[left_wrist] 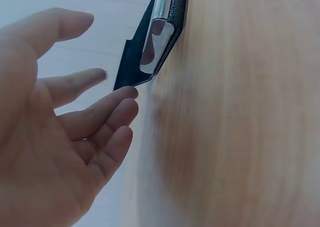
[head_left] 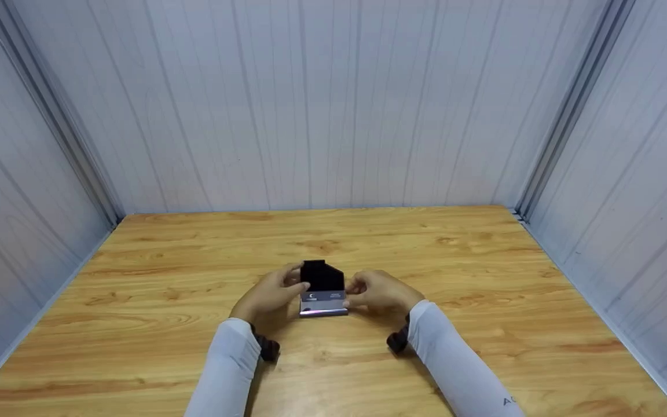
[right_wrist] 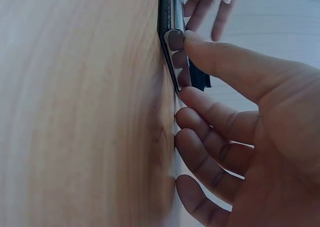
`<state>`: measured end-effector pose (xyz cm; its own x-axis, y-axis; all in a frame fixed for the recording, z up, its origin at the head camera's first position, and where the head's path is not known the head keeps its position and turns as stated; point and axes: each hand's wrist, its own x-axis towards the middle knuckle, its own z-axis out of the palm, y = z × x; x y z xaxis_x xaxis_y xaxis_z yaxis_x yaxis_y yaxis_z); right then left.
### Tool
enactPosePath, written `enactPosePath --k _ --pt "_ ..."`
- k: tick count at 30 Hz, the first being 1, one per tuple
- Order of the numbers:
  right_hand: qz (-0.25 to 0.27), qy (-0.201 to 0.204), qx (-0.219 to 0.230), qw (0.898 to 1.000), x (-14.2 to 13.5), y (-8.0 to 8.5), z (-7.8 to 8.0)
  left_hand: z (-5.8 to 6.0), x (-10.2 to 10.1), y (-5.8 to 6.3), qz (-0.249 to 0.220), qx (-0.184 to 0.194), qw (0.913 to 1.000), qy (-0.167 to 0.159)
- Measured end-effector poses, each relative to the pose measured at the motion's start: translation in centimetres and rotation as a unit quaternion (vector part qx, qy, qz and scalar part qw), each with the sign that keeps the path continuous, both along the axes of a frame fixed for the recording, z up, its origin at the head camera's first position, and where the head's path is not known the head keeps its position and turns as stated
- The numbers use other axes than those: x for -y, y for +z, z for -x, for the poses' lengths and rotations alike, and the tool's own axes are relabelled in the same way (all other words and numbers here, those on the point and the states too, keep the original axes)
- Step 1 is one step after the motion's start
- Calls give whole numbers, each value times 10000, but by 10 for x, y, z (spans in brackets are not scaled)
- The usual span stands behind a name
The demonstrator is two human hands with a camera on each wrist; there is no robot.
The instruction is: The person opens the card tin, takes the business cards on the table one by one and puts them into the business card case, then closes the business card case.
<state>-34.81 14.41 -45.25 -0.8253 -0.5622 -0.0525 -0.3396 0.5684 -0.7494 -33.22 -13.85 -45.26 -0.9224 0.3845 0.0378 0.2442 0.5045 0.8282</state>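
A small card case (head_left: 324,303) with a shiny silver-grey front, a printed logo and a textured black underside lies on the wooden table, between the hands. Its black flap (head_left: 322,278) stands raised at the back. My left hand (head_left: 268,294) is at the case's left side with relaxed, spread fingers; in the left wrist view its middle fingertip is right by the flap's corner. On the other side, my right hand (head_left: 381,291) pinches the right end of the case, thumb at the near edge and index finger at the far corner. The mirror-like end (right_wrist: 176,54) reflects the fingers.
The wood-grain table (head_left: 455,255) spreads out all around the case. Pale panel walls (head_left: 333,104) close it in at the back and both sides. Black wrist cameras (head_left: 268,349) hang under the light grey sleeves (head_left: 226,365).
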Motion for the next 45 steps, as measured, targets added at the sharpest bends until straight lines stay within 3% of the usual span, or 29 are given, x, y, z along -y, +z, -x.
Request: enactPosePath --k 6,9,15,26,33,38,45 --pt "-121 -12 -27 9999 2 -1 2 -2 2 1 -262 90 9990 350" --pt "-126 -51 33 9999 2 -1 2 -3 3 1 -276 12 9990 365" --pt "-47 -121 207 9997 2 -2 1 -2 4 0 11 -281 9992 289" --pt "-44 29 116 9999 -3 0 -1 -2 -1 8 510 -950 9940 -208" --pt "-71 -75 227 9997 -3 0 0 -3 -5 12 868 -920 9917 -209" --pt "-44 -77 282 9996 -2 -1 1 -4 -6 13 859 -805 9923 -374" --pt "-43 136 145 9998 -4 -1 2 -7 -5 14 981 -587 9920 -527"
